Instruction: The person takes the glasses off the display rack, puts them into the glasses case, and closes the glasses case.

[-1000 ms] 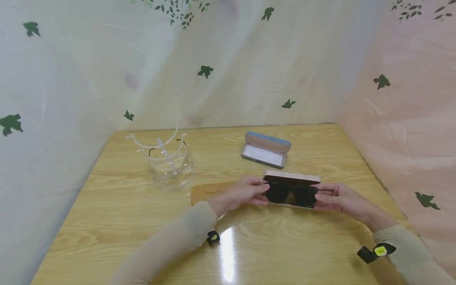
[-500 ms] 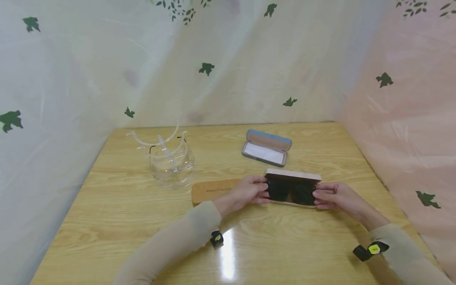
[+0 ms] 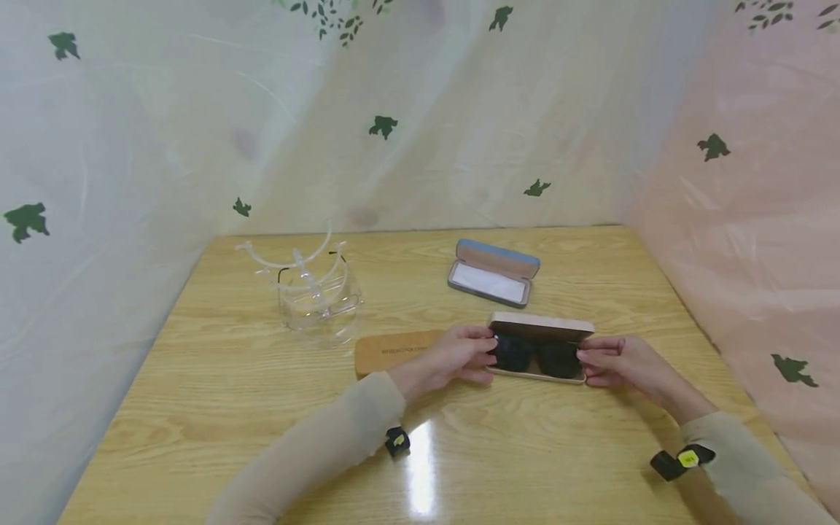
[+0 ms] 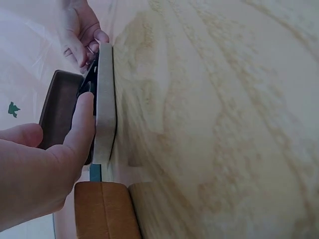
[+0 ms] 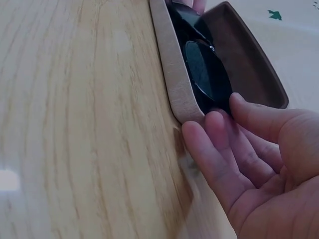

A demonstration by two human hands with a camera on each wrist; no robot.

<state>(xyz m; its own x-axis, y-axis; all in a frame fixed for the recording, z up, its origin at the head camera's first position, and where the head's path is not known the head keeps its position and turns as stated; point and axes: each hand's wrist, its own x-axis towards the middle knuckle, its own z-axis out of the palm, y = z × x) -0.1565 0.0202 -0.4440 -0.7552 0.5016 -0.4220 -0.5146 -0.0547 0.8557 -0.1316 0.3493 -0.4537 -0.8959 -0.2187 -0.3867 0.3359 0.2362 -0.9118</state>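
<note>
Dark sunglasses (image 3: 538, 357) lie lenses up in an open case with a pale outside and brown lining (image 3: 541, 326). My left hand (image 3: 453, 357) is at the case's left end; in the left wrist view its straight finger touches the sunglasses (image 4: 88, 89), the thumb apart from it near the lid (image 4: 59, 107). At the other end, my right hand (image 3: 626, 368) pinches the corner of the sunglasses (image 5: 207, 69) between thumb and fingers, one fingertip against the case's outer wall (image 5: 172, 64). Left of the case, a tan case (image 3: 387, 351) lies closed, partly behind my left hand.
A blue case (image 3: 499, 257) stands open farther back with a white cloth (image 3: 488, 281) inside. At the left, a clear stand (image 3: 315, 288) holds thin-framed glasses. Behind the wooden table (image 3: 230, 437) hangs a pale curtain (image 3: 426, 146) with green leaf shapes.
The sunglasses have gone down from in front of the case into its lower half, both hands moving with them. The camera view has shifted slightly.
</note>
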